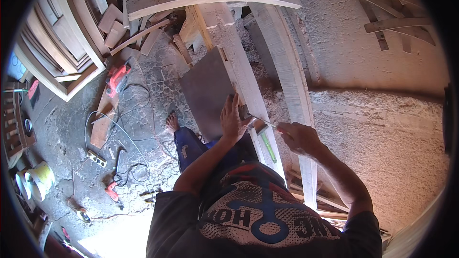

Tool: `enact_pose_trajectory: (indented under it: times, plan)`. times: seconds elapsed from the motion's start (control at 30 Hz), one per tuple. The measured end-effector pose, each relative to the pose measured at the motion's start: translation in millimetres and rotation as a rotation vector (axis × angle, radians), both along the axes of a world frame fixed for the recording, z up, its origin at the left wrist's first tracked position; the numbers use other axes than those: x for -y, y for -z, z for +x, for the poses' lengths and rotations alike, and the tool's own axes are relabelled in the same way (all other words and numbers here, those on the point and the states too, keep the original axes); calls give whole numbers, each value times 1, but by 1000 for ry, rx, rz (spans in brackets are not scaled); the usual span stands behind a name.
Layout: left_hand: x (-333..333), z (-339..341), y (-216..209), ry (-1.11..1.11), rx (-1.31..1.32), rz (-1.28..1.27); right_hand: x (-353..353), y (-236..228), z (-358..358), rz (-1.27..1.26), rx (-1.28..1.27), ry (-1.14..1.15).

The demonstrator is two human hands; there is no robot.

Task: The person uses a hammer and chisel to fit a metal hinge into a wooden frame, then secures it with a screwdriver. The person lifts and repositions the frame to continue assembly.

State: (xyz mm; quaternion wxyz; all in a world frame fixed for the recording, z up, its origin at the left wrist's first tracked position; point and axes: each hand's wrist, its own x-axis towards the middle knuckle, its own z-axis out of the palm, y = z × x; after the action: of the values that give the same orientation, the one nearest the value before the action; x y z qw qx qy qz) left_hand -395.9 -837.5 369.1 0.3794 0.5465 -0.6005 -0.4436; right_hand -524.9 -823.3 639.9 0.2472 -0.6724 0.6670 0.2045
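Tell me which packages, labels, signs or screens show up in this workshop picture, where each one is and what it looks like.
No screens or signs show.
Buckets: lower left on the floor, round, white and yellow; any label too small to tell.
Printed shirt: on the person, bottom centre, dark with a white and blue design.
Trouser leg mark: small pale print on blue cloth, below the left hand.

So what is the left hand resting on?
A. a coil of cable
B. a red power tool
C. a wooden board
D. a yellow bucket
C: the left hand lies flat on the board, far from the bucket and the red tool down on the floor.
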Motion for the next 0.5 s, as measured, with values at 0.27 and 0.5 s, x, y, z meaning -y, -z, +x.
enact_pose_trajectory:
  times: [0.27, 0.5]
  plan:
    - [2, 1, 1, 5, 3, 23, 7, 2, 4, -6, -62, -85]
    - [2, -1, 4, -3, -28, 14, 16, 5, 5, -7, -178, -288]
